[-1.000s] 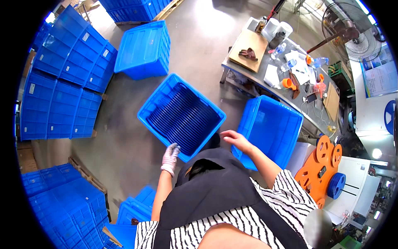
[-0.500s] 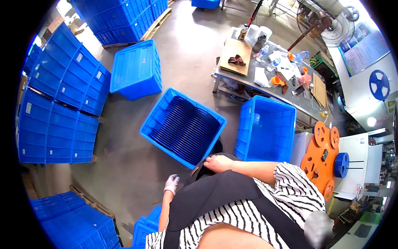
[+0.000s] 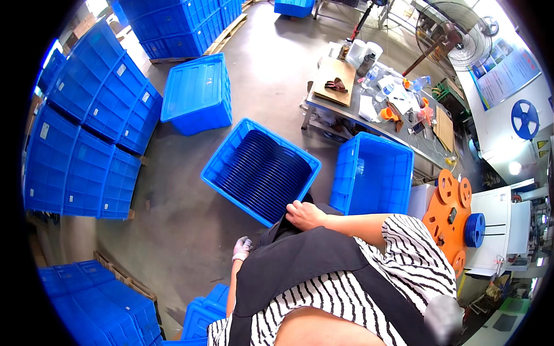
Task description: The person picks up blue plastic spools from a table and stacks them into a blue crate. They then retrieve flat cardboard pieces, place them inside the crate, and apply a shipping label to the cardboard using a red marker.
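Over the link I see dark discs lined up inside the blue crate. By the crate's near corner, my right hand pinches the black apron. Nearer me than the crate, my gloved left hand hangs apart; I can't tell whether it's closed.
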Motion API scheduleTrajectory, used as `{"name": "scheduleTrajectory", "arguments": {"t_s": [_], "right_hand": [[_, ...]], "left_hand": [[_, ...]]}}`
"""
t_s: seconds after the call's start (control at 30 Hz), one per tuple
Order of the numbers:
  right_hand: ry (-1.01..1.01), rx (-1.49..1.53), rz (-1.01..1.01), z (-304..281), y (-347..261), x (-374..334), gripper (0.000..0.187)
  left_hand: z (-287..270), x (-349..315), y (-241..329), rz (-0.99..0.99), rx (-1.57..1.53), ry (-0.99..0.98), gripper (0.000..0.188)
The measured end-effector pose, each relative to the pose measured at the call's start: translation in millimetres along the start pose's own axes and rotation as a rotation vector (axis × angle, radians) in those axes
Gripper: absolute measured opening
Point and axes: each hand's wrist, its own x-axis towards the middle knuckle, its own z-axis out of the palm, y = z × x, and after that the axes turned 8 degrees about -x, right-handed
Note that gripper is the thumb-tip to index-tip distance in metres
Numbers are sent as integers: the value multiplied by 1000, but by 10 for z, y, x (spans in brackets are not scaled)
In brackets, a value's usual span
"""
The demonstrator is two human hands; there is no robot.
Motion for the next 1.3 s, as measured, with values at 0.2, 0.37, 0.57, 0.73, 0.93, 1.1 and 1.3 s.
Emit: {"name": "scheduleTrajectory", "arguments": {"t_s": [0.2, 0.37, 0.57, 0.73, 0.93, 1.1, 1.3], "right_hand": [[124, -1, -30, -91, -88, 195, 11], [-277, 45, -99, -138, 9, 133, 13], [-106, 500, -184, -891, 617, 63, 15], [298, 1178, 311, -1127, 1484, -53, 15], [648, 2249, 1090, 458, 2461, -494, 15], [937, 2491, 1600, 2031, 3539, -578, 17], [1357, 2288, 1862, 3757, 4907, -730, 22]], "left_hand": [[-481, 297, -791, 51, -131, 24, 39], [-257, 137, -635, -33, -241, 74, 38], [-106, 23, -674, -89, -433, 144, 34], [-443, 538, -1529, -83, -265, 129, 37], [-50, 350, -633, -72, 22, 104, 39], [348, 509, -94, -242, -185, 172, 35], [1912, 852, 1347, -223, 381, -16, 42]]}}
